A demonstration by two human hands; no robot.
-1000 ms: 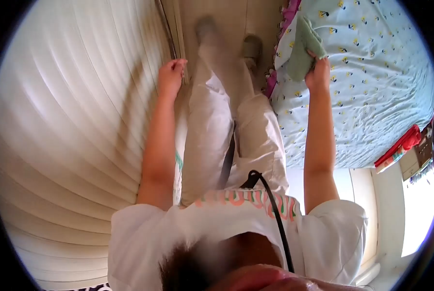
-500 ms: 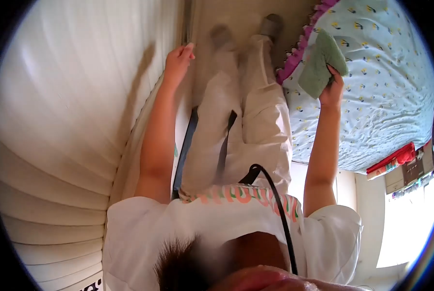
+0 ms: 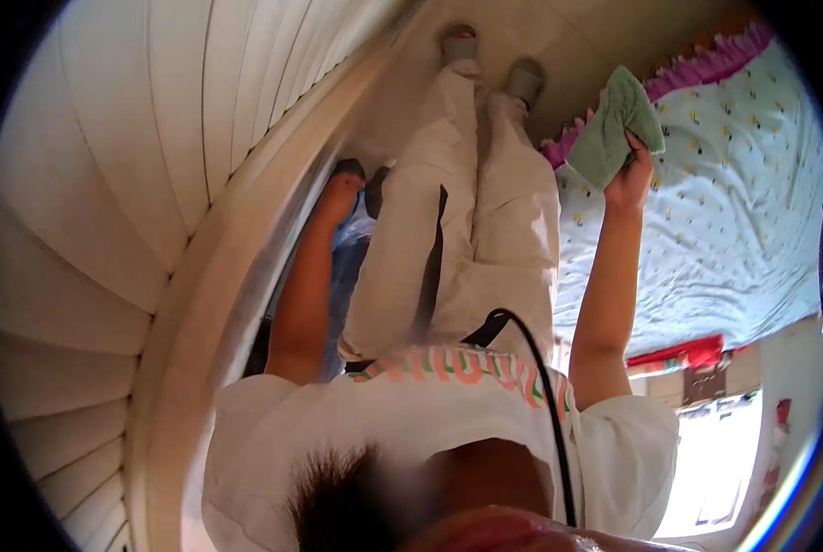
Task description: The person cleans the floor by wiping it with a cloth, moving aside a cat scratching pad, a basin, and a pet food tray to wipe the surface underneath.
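A folded green cloth is gripped in my right hand, which is raised over the edge of the bed. My fingers curl around its lower side, and the cloth's far end hangs free. My left hand is low on the left beside my leg, its fingers closed. Touching or just behind it is a dark grey object; what the fingers hold, if anything, is unclear. Clear plastic and a bluish, shaded surface lie by that wrist.
On the right is a bed with a pale blue patterned sheet and a purple ruffle. A red folded cloth lies at its far edge. White panelling with a pale edge curves along the left. A black cable crosses my shirt.
My left hand has come down toward my leg, beside the dark object and plastic. My right hand still holds the green cloth. The view has turned, showing more floor.
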